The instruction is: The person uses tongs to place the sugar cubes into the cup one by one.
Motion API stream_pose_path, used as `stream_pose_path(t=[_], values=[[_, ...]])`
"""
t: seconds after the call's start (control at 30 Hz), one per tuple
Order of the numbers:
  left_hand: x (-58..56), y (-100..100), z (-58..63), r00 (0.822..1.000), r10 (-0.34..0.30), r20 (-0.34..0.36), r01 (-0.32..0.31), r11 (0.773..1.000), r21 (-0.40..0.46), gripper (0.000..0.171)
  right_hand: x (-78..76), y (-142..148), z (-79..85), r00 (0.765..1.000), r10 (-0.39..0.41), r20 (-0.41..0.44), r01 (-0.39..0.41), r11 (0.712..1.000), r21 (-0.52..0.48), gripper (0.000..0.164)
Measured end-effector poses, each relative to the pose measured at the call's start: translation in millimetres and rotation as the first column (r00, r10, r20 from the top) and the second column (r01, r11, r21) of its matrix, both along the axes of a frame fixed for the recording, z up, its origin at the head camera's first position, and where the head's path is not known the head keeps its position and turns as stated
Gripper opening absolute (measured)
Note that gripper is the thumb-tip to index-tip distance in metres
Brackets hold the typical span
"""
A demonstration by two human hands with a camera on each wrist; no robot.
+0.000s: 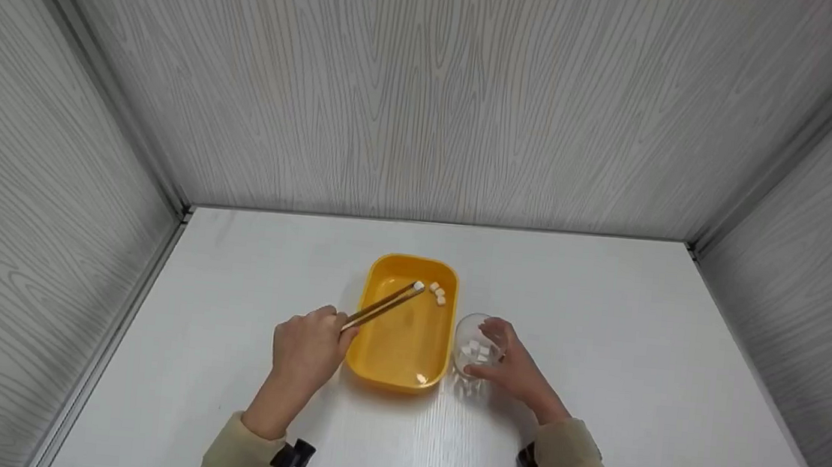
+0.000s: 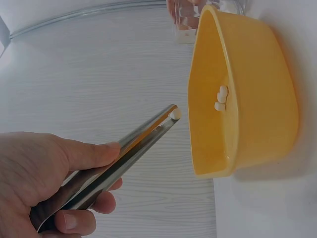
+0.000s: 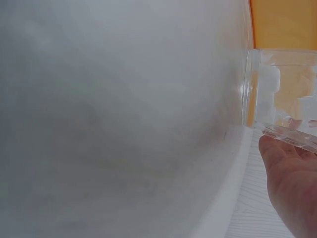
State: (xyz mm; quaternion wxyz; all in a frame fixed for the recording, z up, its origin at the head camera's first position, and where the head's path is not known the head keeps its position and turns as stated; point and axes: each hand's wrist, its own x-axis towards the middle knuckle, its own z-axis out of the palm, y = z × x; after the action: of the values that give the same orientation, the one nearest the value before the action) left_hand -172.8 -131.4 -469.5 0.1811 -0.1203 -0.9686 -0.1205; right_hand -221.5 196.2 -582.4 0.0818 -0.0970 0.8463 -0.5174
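Note:
My left hand [image 1: 310,346] grips metal tongs [image 2: 133,148], thumb along one arm and fingers curled beneath. Between the tong tips sits a small white cube [image 2: 175,114], held above the yellow tub [image 1: 401,337]. Several more white cubes [image 1: 441,296] lie together in the tub's far right corner. Just right of the tub, a clear cup [image 1: 469,330] stands on the table with several white cubes [image 1: 477,352] in it. Around the cup's right side curve the thumb and fingers of my right hand [image 1: 517,370]; the right wrist view catches only part of that hand.
A white table [image 1: 638,358] lies beneath everything, its back edge meeting a grey wood-grain panel [image 1: 435,100]. Similar panels rise at the left [image 1: 35,193] and right [image 1: 814,246]. The tub's right wall is close to the cup.

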Motion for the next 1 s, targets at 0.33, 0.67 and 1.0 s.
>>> stream_pose_path(t=[0.33,0.67,1.0], values=[[8.0,11,8.0,0.991,-0.098,-0.091,0.099,0.995,0.010,0.027,0.0,0,-0.1,1.000,-0.004,0.000,0.004,1.000,-0.004,0.089],[11.5,20,9.4,0.974,-0.192,-0.116,0.193,0.981,-0.010,0.025,-0.3,1,-1.8,1.000,0.015,0.007,-0.014,1.000,-0.013,0.094],[12.0,30,5.2,0.965,-0.251,-0.071,0.250,0.968,-0.018,0.028,-0.1,0,-2.4,1.000,0.003,0.018,-0.002,1.000,-0.015,0.092]])
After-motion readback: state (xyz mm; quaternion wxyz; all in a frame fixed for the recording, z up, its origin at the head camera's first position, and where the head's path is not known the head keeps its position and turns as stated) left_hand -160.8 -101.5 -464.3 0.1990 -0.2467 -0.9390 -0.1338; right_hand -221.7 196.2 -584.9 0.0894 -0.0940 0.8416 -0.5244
